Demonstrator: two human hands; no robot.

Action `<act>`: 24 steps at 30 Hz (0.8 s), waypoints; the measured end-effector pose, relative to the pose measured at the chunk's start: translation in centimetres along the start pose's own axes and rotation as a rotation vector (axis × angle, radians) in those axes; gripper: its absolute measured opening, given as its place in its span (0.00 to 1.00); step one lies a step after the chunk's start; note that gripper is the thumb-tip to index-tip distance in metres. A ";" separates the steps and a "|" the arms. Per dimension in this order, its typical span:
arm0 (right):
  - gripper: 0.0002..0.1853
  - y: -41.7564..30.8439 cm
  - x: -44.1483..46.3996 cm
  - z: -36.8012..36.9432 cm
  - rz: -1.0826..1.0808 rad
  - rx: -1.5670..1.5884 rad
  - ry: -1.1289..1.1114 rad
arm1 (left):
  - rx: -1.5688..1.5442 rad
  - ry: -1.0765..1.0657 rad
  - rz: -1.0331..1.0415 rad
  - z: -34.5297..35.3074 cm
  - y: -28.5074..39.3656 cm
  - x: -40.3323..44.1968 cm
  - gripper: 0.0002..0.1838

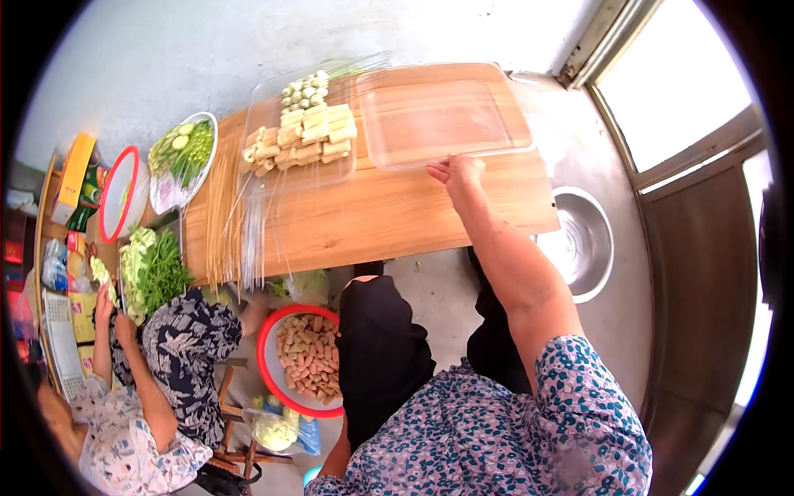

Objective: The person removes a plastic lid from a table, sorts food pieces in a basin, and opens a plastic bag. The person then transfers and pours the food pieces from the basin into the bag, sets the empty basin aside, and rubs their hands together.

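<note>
My right hand (456,169) is at the near rim of a clear plastic tray (438,116), its fingers closed at that edge. Nothing lies in this tray, which rests on the wooden table. Left of it stands a second clear tray (339,172) with rolled pale-yellow pieces (306,136) and small pale-green balls (304,89). Of my left arm only part of the forearm (337,453) shows low in the view; the hand itself is hidden. Long thin wooden skewers (217,215) lie on the table's left part, beside a bundle of clear, shiny strips (255,240).
A steel basin (585,244) stands on the floor at right. Below the table, a red-rimmed basin (265,355) holds many pinkish-brown pieces. At left a co-worker (141,438) handles leafy greens (161,269). A plate of cut vegetables (213,136) sits by the wall.
</note>
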State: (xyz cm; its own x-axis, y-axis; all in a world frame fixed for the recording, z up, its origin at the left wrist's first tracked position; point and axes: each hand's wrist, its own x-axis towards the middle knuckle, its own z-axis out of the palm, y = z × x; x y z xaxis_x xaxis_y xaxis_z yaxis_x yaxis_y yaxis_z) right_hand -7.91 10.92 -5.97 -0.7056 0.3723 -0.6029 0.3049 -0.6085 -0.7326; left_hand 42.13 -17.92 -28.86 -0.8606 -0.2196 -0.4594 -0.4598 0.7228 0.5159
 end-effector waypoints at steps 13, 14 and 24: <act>0.06 -0.1 0.3 2.4 0.052 0.155 -0.011 | 0.071 -0.084 0.061 -1.8 0.2 3.5 0.13; 0.06 -0.2 0.1 2.6 0.037 0.128 0.001 | 0.075 -0.082 0.062 -1.9 0.2 3.7 0.13; 0.06 2.1 7.0 2.6 -0.036 0.165 -0.238 | 0.117 -0.113 0.088 -2.9 0.6 4.3 0.14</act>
State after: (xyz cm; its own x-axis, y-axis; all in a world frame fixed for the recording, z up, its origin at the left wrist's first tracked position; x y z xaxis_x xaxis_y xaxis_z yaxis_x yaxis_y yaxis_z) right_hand -13.88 10.40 -10.86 -0.8505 0.2328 -0.4717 0.1823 -0.7108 -0.6794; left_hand 37.50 -20.34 -28.40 -0.8633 -0.0819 -0.4980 -0.3495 0.8087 0.4731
